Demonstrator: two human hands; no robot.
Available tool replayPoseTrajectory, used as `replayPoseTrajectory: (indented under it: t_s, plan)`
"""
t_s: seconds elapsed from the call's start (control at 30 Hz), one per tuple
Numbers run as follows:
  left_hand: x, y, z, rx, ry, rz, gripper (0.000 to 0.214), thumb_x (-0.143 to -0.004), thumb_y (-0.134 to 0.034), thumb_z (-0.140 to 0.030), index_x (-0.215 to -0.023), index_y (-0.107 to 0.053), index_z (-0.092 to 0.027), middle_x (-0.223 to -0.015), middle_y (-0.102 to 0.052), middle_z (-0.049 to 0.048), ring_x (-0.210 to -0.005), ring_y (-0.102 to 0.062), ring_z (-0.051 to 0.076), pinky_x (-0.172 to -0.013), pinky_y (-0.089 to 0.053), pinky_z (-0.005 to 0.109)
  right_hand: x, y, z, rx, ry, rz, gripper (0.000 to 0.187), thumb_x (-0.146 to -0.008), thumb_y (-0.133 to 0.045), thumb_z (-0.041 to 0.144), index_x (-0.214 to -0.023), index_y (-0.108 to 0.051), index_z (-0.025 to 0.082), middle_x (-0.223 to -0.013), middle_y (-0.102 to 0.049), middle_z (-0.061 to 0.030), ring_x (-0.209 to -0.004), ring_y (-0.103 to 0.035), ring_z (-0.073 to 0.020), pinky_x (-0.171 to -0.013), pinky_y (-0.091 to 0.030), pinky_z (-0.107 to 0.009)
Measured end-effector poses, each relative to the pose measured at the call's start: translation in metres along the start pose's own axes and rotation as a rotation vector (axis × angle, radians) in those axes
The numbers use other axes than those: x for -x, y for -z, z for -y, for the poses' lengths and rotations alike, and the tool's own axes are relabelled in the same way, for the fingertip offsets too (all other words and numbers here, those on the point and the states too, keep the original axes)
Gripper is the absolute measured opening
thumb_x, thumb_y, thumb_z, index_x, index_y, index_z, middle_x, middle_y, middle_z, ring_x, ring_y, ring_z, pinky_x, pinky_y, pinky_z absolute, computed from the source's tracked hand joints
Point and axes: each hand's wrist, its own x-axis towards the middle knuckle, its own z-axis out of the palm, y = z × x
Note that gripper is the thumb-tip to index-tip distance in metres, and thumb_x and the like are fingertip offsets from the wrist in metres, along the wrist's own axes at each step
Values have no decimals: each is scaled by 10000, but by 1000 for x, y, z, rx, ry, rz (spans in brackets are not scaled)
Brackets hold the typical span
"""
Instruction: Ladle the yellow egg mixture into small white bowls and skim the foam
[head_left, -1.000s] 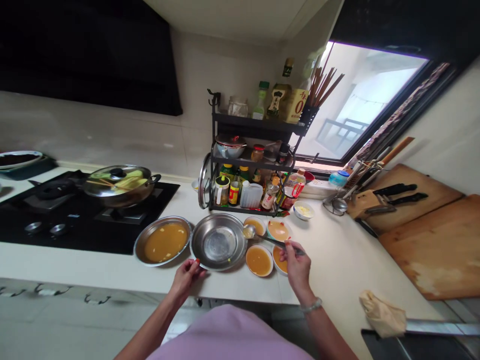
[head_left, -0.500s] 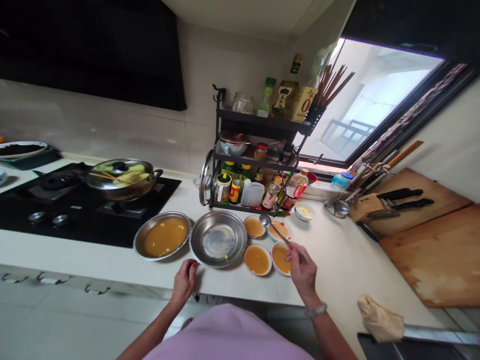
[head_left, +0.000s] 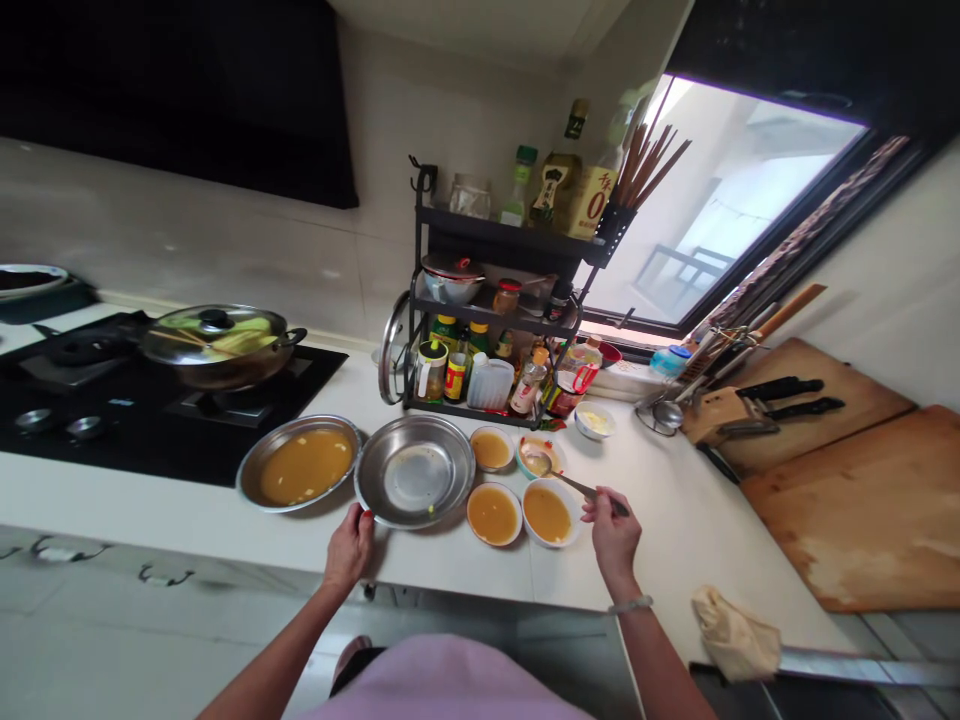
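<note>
- Right hand is gripping the spoon by its handle end, fingers clenched around it; the pinch at the far end is probably giving reach over the near bowls without crossing them.
- Spoon is lying with its long axis running from the right hand up and left, handle low at the hand, head pointing away toward the spice rack. The head is sitting in the back-right small bowl, just in front of the rack.
- Left hand is resting on the near rim of the empty steel pan, fingers curled on the edge, likely steadying it.
- Empty steel pan is sitting in front of the spice rack; a second steel pan, holding orange-brown liquid, is touching its left side.
- Three more small bowls with the same liquid are clustering right of the empty pan: back-left bowl, front-left bowl, front-right bowl. They are grouped tight, so each is within a short spoon swing.
- Everything is standing on the white bench; a lidded wok is sitting on the hob, well left of the rack.
</note>
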Motion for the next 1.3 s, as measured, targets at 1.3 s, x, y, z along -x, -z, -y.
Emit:
replayPoseTrajectory:
  t_s: [1.3]
  plan:
    - [3,-4,-8,54,-69,-126,799,-784,-567,-484,-1462,-309,-149,-1049,-664,120,-906,-650,261,-807,-497,364,7,-23,26,27,340,248,248,-894,-528,386,-991,-640,187,-676,-644,-10,-503,-594,-143,-547,-541,-293]
